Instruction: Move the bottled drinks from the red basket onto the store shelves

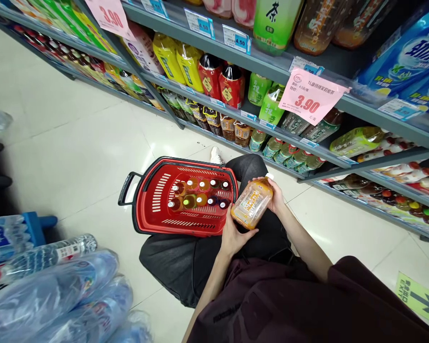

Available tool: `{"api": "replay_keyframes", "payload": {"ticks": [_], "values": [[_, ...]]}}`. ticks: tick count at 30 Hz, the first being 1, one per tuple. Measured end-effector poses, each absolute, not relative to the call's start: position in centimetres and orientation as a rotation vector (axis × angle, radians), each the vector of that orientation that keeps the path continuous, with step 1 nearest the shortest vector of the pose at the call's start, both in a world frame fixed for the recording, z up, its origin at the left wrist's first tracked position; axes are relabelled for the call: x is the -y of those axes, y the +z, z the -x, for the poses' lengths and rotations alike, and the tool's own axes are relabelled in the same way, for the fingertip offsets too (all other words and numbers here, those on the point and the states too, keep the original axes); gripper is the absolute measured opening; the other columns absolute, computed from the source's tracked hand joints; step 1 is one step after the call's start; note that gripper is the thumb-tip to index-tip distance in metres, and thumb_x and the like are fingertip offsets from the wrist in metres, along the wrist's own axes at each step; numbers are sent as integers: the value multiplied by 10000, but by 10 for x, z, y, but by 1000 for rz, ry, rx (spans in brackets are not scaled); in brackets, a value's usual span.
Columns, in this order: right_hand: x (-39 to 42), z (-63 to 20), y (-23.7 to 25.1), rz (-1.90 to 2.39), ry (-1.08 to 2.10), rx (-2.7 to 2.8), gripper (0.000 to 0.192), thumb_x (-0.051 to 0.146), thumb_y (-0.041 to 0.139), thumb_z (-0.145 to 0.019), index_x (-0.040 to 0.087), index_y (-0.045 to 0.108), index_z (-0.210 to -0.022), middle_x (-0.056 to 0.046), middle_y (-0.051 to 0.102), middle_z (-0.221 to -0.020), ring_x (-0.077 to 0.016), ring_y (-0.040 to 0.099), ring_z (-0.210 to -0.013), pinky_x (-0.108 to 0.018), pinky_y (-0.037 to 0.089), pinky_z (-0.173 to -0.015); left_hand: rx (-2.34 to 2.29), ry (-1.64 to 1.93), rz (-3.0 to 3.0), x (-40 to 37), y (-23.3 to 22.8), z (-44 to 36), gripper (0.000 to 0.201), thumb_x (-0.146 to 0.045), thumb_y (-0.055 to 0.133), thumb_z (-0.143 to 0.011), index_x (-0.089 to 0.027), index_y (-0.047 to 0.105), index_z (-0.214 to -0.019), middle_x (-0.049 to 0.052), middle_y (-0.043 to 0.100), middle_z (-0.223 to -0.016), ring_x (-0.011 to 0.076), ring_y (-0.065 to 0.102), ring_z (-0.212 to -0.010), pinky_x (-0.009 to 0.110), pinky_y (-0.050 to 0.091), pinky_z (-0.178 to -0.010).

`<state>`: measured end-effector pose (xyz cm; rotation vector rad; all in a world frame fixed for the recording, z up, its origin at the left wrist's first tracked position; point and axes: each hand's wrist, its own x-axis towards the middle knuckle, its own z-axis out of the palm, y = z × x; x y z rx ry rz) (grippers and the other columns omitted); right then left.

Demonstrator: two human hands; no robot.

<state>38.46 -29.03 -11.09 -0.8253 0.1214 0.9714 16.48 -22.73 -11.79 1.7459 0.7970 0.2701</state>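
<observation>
A large bottle of orange-brown drink (252, 202) lies tilted over my lap, its white cap towards the upper right. My left hand (234, 236) grips its lower end, thumb along the bottom edge. Around the cap end, my right hand (277, 195) is closed on the bottle's far side; some of its fingers are hidden. Just left of the bottle, a red shopping basket (148, 216) with a black rim and handle sits on the floor by my legs. Several small drink bottles (201, 199) stand inside it in two rows, caps up.
Shelves (286, 71) full of drink bottles run across the front, with pink price cards (312, 97) hanging from an edge. Shrink-wrapped water bottles (57, 290) are piled at the lower left. A green floor sign (418, 297) with an arrow is at the lower right.
</observation>
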Motion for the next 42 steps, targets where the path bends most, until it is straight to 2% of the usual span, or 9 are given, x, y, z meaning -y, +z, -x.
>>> {"api": "replay_keyframes", "payload": {"ticks": [6,13,18,21,24,30,35,39,42], "values": [[290,-383,-115,848,948,-106,299,491,749,-842,224,777,-974,-60,800,-1129,-288,723,-1183,-442,519,-1140,-826,259,-1786,226,-112,-166,1179,-518,927,-671,-212,241,-1580,223,516,-1549,388,555,-1410,571,489,-1154],[289,-380,-111,844,918,-93,266,489,765,-828,244,757,-932,-50,802,-1079,-308,729,-1165,-491,513,-1142,-800,209,-1663,220,-99,-169,1062,-541,891,-669,-193,326,-1497,197,615,-1428,372,633,-1310,532,534,-1090],[290,-380,-109,843,940,-41,304,511,771,-847,238,754,-980,-52,796,-1131,-299,722,-1192,-465,533,-1109,-783,211,-1504,214,-101,-168,920,-706,772,-743,-156,442,-1402,214,641,-1381,383,634,-1296,530,512,-1105],[290,-380,-109,855,951,-34,319,503,780,-852,224,744,-1002,-69,796,-1128,-299,720,-1203,-457,542,-1089,-775,218,-1465,212,-106,-166,940,-832,657,-776,-140,466,-1383,229,645,-1361,406,627,-1293,540,514,-1086],[288,-380,-111,858,950,-46,337,514,793,-843,220,740,-998,-75,801,-1112,-304,720,-1206,-452,560,-1064,-762,180,-1459,212,-110,-163,979,-864,616,-797,-133,430,-1422,232,645,-1355,404,634,-1278,526,528,-1059],[285,-380,-113,877,943,-69,336,514,806,-846,215,743,-986,-69,806,-1083,-299,728,-1189,-439,581,-1044,-749,244,-1461,217,-117,-163,937,-804,632,-850,-164,385,-1488,229,573,-1478,391,559,-1390,537,460,-1164],[283,-380,-115,931,927,-36,329,517,779,-868,203,747,-962,-82,810,-1080,-286,752,-1118,-403,597,-998,-768,327,-1585,223,-117,-162,1028,-622,819,-796,-200,284,-1566,215,467,-1577,382,465,-1479,570,366,-1248],[282,-380,-113,924,920,-49,324,507,789,-856,201,747,-954,-82,810,-1066,-295,752,-1122,-412,591,-1009,-806,429,-1739,226,-115,-166,964,-472,876,-768,-204,349,-1529,198,492,-1551,369,498,-1453,564,408,-1230],[282,-379,-112,908,923,-61,335,505,801,-841,196,747,-960,-85,809,-1061,-297,751,-1124,-414,587,-1014,-799,466,-1811,224,-112,-168,905,-457,866,-778,-210,389,-1507,183,539,-1514,359,555,-1403,537,478,-1181]]}}
